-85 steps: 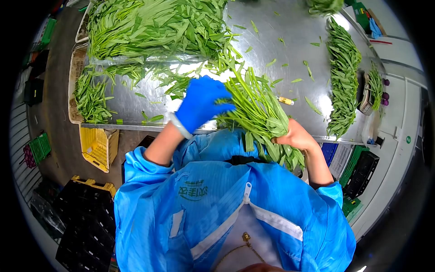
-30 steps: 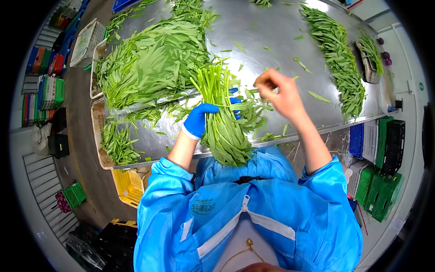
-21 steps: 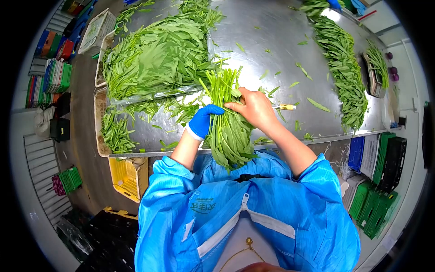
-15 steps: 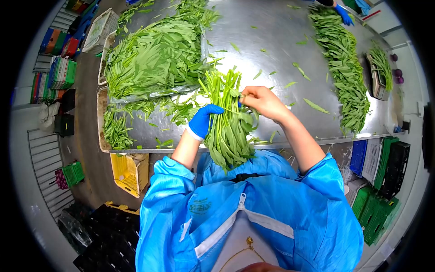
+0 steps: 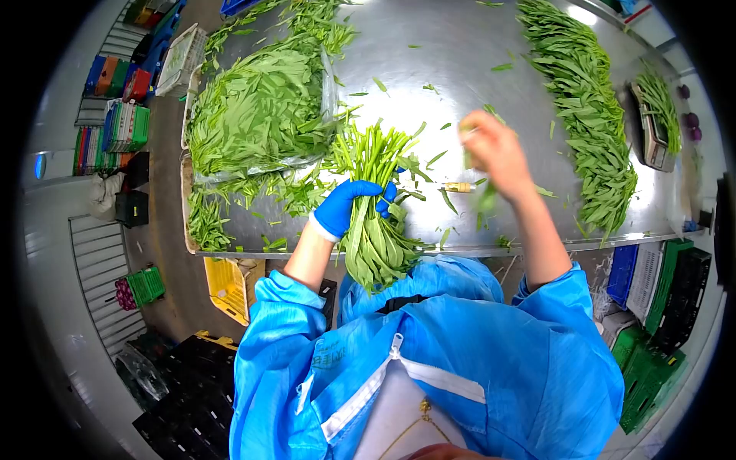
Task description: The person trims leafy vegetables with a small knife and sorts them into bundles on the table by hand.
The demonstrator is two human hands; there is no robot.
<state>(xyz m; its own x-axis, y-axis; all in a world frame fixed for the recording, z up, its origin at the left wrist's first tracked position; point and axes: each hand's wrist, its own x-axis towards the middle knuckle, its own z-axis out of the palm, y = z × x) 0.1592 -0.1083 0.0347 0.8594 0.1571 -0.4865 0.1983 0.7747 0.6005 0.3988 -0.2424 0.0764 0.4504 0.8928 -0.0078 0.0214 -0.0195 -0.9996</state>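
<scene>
A big pile of greens sits on the left of the shiny worktop. Next, the left hand, in a blue glove, has its grip wrapped around a bunch at the near edge. Just right of it lies a yellow handle. The bare right hand is up in the air, apart from the bunch, and blurry; I cannot tell if its grip has a leaf. A long row of greens lies further right.
</scene>
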